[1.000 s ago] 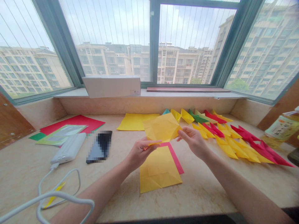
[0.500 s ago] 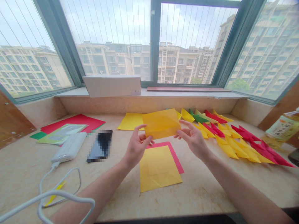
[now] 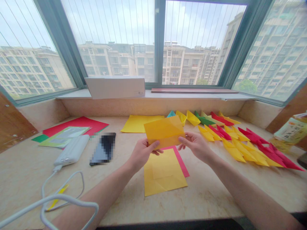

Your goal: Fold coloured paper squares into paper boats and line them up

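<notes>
A folded yellow sheet of paper [image 3: 165, 131] is held up between my hands, above the counter. My left hand [image 3: 145, 151] pinches its lower left part, thumb in front and fingers behind. My right hand [image 3: 195, 145] grips the lower right corner in the same way. Below them lies a larger yellow sheet [image 3: 165, 174] with crease lines, on top of a pinkish-red sheet [image 3: 181, 161] that shows along the right side. Behind the held paper, another yellow sheet [image 3: 134, 123] rests flat near the back wall.
Several folded paper boats [image 3: 242, 150] in yellow, red and green stand at right, near a bottle of yellow liquid [image 3: 291, 129]. At left are red paper [image 3: 79, 124], a white power bank [image 3: 72, 151] with a looping cable [image 3: 69, 198], and a phone [image 3: 103, 149]. A white box [image 3: 115, 88] sits on the sill.
The held paper has come slightly down and left and tilts more. My right hand has moved a little lower and inward, uncovering a blue paper boat at the back.
</notes>
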### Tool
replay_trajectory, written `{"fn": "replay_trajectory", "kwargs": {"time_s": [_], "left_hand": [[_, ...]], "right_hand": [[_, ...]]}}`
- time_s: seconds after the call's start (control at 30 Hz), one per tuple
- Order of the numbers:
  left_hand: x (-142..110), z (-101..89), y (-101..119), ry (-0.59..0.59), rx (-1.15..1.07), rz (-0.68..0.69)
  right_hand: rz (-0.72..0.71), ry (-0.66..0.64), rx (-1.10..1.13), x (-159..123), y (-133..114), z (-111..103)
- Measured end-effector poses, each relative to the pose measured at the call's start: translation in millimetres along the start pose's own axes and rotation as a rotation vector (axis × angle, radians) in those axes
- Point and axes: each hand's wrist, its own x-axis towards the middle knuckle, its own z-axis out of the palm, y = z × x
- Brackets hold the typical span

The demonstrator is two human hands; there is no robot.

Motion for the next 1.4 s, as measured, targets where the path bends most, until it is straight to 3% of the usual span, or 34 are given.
{"fn": "replay_trajectory", "kwargs": {"time_s": [0.17,0.27,0.47,0.67,0.87,1.1,1.2,1.4], "left_hand": [[1,-0.8,0,-0.028,0.019,-0.035],[1,-2.9,1,-0.065,0.037,-0.069],[-4,-6.4,5,-0.195,0.077,-0.094],[-5,-4.9,3,-0.198,0.068,-0.119],[-3,-4.4,3,-0.161,0.048,-0.123],[-4,-0.5,4,-0.084,0.025,-0.113],[-5,0.9,4,-0.067,0.017,-0.121],[-5,2.8,2,-0.106,0.036,-0.125]], "right_hand": [[0.045,0.060,-0.036,0,1,1],[0.050,0.029,-0.039,1,1,-1],[0.081,-0.062,0.204,1,-3,-5],[0.094,-0.068,0.287,-1,1,-2],[-0.060,-0.025,-0.074,-3,3,-7],[-0.185,-0.186,-0.236,-11,-4,-7],[-0.177,-0.278,-0.324,-12,-6,-3],[-0.174,-0.089,-0.390,-6,12,6]]}}
